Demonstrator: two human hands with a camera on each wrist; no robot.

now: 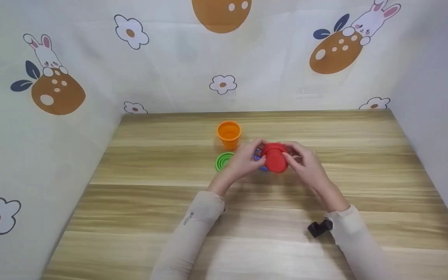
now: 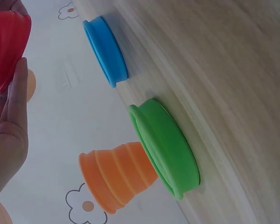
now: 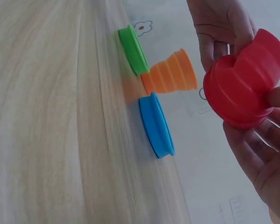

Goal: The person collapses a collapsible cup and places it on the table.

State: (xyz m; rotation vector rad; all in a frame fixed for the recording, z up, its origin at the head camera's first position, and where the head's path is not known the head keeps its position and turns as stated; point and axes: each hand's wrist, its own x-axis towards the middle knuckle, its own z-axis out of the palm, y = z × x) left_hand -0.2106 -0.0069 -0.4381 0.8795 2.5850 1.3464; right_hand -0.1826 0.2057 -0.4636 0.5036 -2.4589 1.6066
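Above the table, both hands hold a red collapsible cup (image 1: 276, 160) between them. It is partly extended, its narrow end turned toward the head camera. My left hand (image 1: 244, 158) grips the cup's left side with thumb and fingers. The right hand (image 1: 307, 165) grips the opposite side, its thumb pressing the red wall in the right wrist view. Beyond and below the hands lies a flattened blue collapsible cup (image 3: 156, 126), mostly hidden in the head view. A flattened green cup (image 2: 165, 147) lies left of it, and an extended orange cup (image 1: 229, 134) stands behind the green one.
The wood-grain table (image 1: 138, 217) ends at a back wall (image 1: 177, 70) covered with printed fabric, with more fabric on both sides. A small black object (image 1: 319, 228) sits at the right sleeve's cuff.
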